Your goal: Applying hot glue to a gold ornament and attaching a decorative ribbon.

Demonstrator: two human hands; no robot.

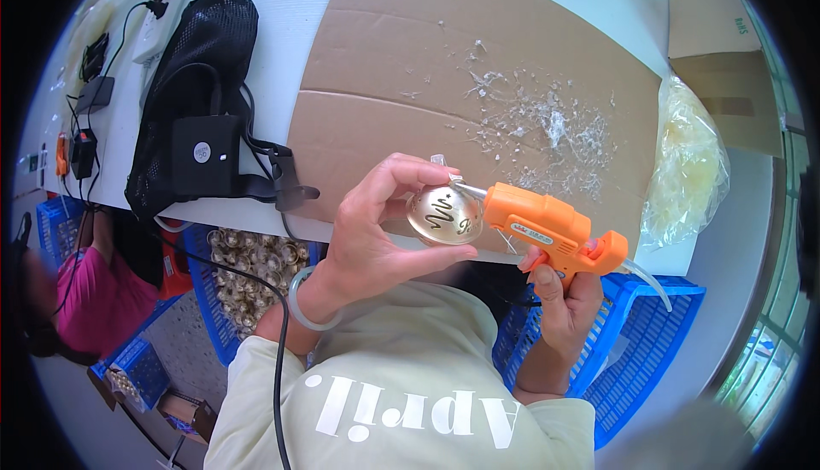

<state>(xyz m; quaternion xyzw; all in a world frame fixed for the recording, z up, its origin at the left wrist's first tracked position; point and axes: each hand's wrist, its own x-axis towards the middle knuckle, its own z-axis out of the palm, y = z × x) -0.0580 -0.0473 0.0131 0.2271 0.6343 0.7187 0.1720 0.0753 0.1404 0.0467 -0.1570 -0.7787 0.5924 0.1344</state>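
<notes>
My left hand (376, 235) holds a small gold bell-shaped ornament (444, 216) between thumb and fingers, just in front of the table edge. A pale bangle (309, 301) sits on that wrist. My right hand (564, 299) grips the handle of an orange glue gun (547, 231), a finger at its trigger. The gun's metal nozzle touches the top of the ornament. A clear glue stick (651, 280) juts from the back of the gun.
A brown cardboard sheet (410, 68) with dried glue strands (547, 124) covers the white table (282, 8). A black mesh bag (201, 85) with cables lies left. Blue crates: one of gold bells (248, 273), another (641, 342) lower right. Plastic bag (688, 171) right. Another person (77, 299) sits left.
</notes>
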